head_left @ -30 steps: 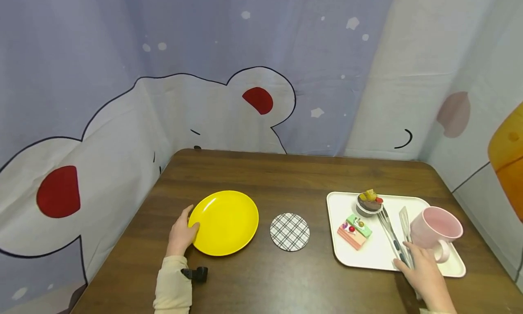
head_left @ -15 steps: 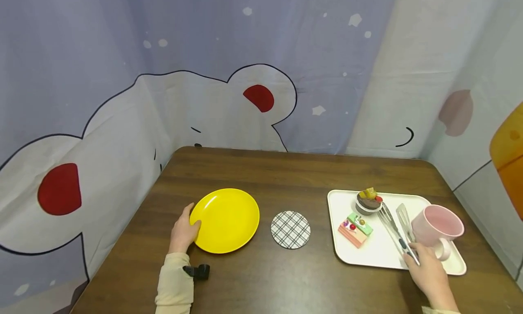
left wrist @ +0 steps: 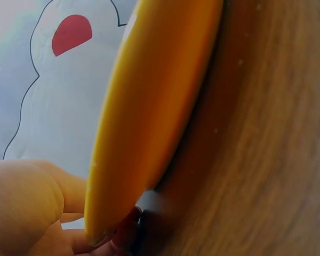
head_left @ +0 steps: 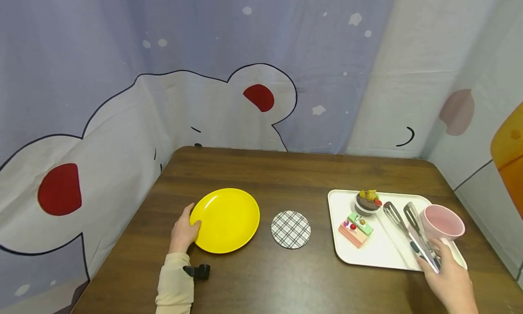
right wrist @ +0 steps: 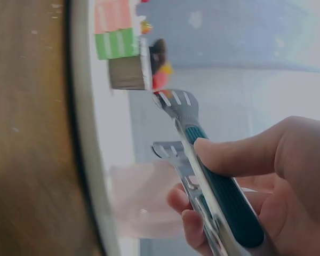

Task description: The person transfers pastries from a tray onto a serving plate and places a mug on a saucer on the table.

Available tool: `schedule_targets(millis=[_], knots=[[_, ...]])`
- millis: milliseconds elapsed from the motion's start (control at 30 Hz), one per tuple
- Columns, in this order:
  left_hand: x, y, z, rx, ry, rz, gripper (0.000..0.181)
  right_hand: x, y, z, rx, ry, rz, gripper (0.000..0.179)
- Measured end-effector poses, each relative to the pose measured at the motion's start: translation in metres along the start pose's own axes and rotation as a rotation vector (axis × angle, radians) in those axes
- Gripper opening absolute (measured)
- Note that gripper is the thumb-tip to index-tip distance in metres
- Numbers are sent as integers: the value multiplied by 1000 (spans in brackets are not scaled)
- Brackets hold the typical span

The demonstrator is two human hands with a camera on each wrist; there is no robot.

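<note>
My left hand point(head_left: 184, 232) grips the left edge of a round yellow plate point(head_left: 226, 221), thumb over the rim. In the left wrist view, fingers reach under the plate point(left wrist: 154, 96). My right hand point(head_left: 451, 280) holds metal serving tongs point(head_left: 414, 218) with slotted heads and dark teal grips point(right wrist: 224, 197). The thumb lies along one arm of the tongs, fingers round the other; the arms are spread. The tongs are over the right part of a white tray point(head_left: 392, 256). Right beside them stands a pink mug point(head_left: 443, 221), its handle partly hidden by the hand.
On the tray's left part sit a cupcake point(head_left: 367, 203) with fruit on top and a pink and green piece of cake point(head_left: 353, 233). A round checked coaster point(head_left: 290, 230) lies between plate and tray. A patterned curtain point(head_left: 318, 78) hangs behind the wooden table point(head_left: 253, 282).
The right hand has moved right and lifted the tongs, whose arms have spread apart. The tongs have shifted toward the mug. The left hand and plate have stayed put.
</note>
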State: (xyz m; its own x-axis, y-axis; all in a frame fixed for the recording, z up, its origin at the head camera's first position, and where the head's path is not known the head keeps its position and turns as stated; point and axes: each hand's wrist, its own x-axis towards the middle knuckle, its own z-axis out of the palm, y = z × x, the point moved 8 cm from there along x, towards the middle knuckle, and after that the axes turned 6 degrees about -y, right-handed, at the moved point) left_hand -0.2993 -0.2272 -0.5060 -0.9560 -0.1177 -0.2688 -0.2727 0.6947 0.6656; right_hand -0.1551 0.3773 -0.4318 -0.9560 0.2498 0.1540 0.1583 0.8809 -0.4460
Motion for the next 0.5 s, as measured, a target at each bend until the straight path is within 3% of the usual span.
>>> schedule_targets(millis=[300,400,500], knots=[[-3,2,-1,-2,0,17,57,-13,7,-24,20,22,73,62],[-3,2,-1,-6,0,18,56,-16,3,-22,28,22,24,61],[-4,2,-1,-9,1,19,56,-18,-8,-18,39,24,-90,60]])
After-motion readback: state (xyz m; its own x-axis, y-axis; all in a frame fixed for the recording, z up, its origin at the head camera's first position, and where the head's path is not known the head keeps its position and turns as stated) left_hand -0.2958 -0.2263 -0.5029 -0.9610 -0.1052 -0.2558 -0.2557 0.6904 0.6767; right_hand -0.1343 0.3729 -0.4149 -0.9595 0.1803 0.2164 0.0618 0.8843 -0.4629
